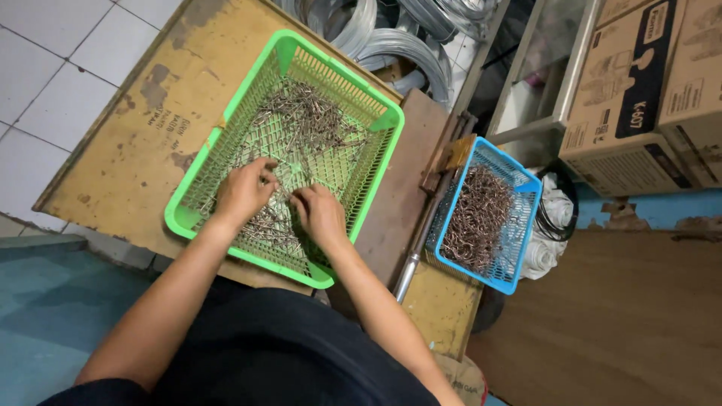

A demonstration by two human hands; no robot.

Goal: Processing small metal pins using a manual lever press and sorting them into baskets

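- While both hands work inside the green basket (197,225), the left hand (244,192) rests palm-down on the metal pieces (308,120), fingers curled into the pile near the basket's middle; whether anything is actually pinched under them cannot be told from above.
- The right hand (322,214) lies just beside the left, also knuckles-up, its fingertips buried among the same pieces; its grasp likewise cannot be told, since the fingers hide what they cover.
- The pieces are thin, grey, wire-like items, tangled and spread over the basket floor, thickest toward the far corner, well beyond the fingertips; only a sparse layer lies directly under and between the two hands.
- Risk, tangling: the pieces look interlocked, so lifting one would probably drag neighbours up and scatter them over the rim onto the board (143,128).
- Risk, pricks: the ends look pointed, and fingers raking through blind could be jabbed.
- Risk, loss: the basket is open mesh, and slender pieces might slip through the holes.
- Risk, tipping: the basket's near corner overhangs the board's edge above the person's lap, so downward pressure there could rock it.
- A blue basket (526,180) of darker hooked pieces (477,214) stands well apart to the right, beyond a metal bar (421,233); carrying pieces across that gap invites drops.
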